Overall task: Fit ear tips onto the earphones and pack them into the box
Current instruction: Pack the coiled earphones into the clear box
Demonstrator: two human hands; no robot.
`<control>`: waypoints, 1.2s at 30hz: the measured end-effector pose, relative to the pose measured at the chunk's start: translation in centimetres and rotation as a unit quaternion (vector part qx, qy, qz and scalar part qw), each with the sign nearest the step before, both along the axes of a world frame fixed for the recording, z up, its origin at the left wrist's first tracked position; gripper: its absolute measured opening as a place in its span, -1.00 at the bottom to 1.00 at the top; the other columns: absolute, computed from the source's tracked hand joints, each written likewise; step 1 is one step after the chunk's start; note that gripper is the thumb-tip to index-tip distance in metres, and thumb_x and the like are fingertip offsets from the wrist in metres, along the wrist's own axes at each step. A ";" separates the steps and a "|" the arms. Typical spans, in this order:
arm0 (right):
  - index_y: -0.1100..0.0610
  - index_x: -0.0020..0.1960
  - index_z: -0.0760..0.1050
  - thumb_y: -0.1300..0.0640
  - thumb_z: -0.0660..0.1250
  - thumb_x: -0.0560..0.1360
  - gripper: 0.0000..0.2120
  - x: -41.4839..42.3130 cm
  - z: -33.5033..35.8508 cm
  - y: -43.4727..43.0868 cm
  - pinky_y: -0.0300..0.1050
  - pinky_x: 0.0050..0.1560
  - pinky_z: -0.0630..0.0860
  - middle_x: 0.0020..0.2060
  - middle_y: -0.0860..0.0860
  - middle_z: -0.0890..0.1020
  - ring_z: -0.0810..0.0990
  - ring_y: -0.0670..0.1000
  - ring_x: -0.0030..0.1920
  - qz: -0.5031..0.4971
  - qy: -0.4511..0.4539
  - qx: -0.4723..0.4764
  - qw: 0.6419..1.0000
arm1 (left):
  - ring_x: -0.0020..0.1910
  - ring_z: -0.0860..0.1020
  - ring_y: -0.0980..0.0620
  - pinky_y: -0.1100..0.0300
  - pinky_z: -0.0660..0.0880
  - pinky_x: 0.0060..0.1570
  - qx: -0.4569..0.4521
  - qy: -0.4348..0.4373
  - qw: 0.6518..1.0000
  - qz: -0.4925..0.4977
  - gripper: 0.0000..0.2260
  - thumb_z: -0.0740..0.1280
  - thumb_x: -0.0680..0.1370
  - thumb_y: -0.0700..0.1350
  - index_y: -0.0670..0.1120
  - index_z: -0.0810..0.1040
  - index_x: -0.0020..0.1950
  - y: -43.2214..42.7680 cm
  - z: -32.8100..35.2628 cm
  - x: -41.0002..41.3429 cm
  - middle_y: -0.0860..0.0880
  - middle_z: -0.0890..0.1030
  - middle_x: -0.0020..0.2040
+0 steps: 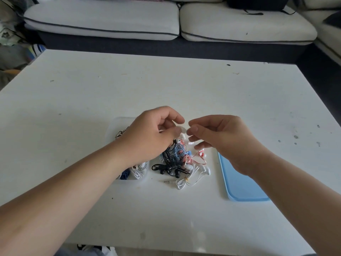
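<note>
The left hand (153,133), grip pinched on a white earbud (181,135), hovers above the earphone tangle (177,159) beside the box (114,124) on the worktop (166,85). The right hand (221,139) has its grip nearly closed, contents indiscernible. Risk: a slipped ear tip vanishes among the cords.

The table (184,85) is white, flecked with small dark specks, thickest toward its right edge. Left of its middle, the box (118,124) is clear and frosted, showing white cable (137,172) and dark blue cable (125,175) inside. Beside it the earphones (175,159) are a tangle of black, white, red and pale blue cords, with black buds (177,173), white buds (205,169), red-and-white buds (201,154) and a white earbud (182,135) on top. A silver plug (167,181) lies nearer the front edge. The lid (239,182) is plain light blue. Beyond the far edge, the sofa cushions (101,19) are off-white with dark grey piping over a dark navy base (110,43)
</note>
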State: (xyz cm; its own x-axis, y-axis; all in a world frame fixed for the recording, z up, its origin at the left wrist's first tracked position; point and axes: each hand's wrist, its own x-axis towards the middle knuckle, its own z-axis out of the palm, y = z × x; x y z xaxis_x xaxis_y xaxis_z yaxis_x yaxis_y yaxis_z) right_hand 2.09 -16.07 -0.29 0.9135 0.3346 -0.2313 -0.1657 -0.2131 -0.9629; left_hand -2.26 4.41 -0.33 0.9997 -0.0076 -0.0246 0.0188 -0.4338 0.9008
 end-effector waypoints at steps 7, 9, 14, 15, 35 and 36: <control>0.01 -0.01 0.64 0.03 0.39 0.56 -0.92 0.0 -1.0 -1.4 -0.17 -0.24 0.51 -0.09 -0.06 0.69 0.64 0.01 -0.21 0.076 -0.038 -0.343 0.936 | -0.02 0.55 0.11 0.35 0.36 -0.20 0.287 0.051 0.953 -0.080 -0.71 0.40 0.58 0.05 0.08 0.52 0.29 -2.4 -1.7 -0.4 0.09 0.49 0.06; 0.02 0.01 0.64 0.01 0.40 0.55 -0.90 -0.4 -1.3 -1.4 -0.03 -0.15 0.64 -0.08 -0.04 0.68 0.68 0.05 -0.22 0.091 -0.015 -0.331 0.939 | 0.14 0.55 -0.01 0.17 0.50 -0.02 0.346 0.067 0.931 -0.098 -0.57 0.43 0.53 0.11 0.06 0.46 0.36 -2.6 -2.1 -0.4 0.04 0.45 0.20; 0.01 0.11 0.62 0.05 0.38 0.56 -0.85 -0.5 -1.3 -1.3 -0.11 -0.14 0.61 -0.04 -0.03 0.66 0.63 -0.01 -0.24 0.095 -0.007 -0.335 0.937 | 0.25 0.39 -0.11 0.07 0.48 -0.03 0.458 0.045 0.876 -0.140 -0.35 0.48 0.39 0.20 0.07 0.37 0.41 -3.8 -2.5 -1.0 -0.01 0.31 0.28; 0.00 0.15 0.61 0.03 0.39 0.55 -0.81 -0.5 -1.1 -1.3 -0.16 -0.15 0.56 -0.01 -0.05 0.65 0.61 -0.02 -0.20 0.105 -0.017 -0.357 0.928 | 0.26 0.35 -0.12 0.10 0.41 -0.10 0.494 0.045 0.856 -0.150 -0.30 0.51 0.35 0.19 0.09 0.35 0.42 -4.2 -2.6 -1.1 -0.01 0.29 0.30; 0.40 0.04 0.64 0.55 0.15 0.44 -0.65 -2.2 -1.6 0.7 0.07 0.12 0.68 -0.02 0.34 0.71 0.73 0.24 0.05 -0.071 0.221 0.027 0.972 | -0.01 0.58 -0.04 -0.01 0.57 0.02 0.240 0.008 0.964 -0.116 -0.78 0.42 0.43 -0.17 0.06 0.59 0.04 -4.0 -3.4 0.3 0.05 0.51 0.06; 0.40 0.06 0.64 0.56 0.15 0.43 -0.65 -2.0 -0.7 0.9 0.05 0.09 0.69 -0.02 0.35 0.71 0.73 0.23 0.02 -0.077 0.203 0.049 0.975 | -0.02 0.59 -0.02 0.01 0.58 0.01 0.221 -0.011 0.970 -0.102 -0.76 0.42 0.42 -0.18 0.05 0.60 0.04 -3.6 -2.2 0.3 0.03 0.52 0.06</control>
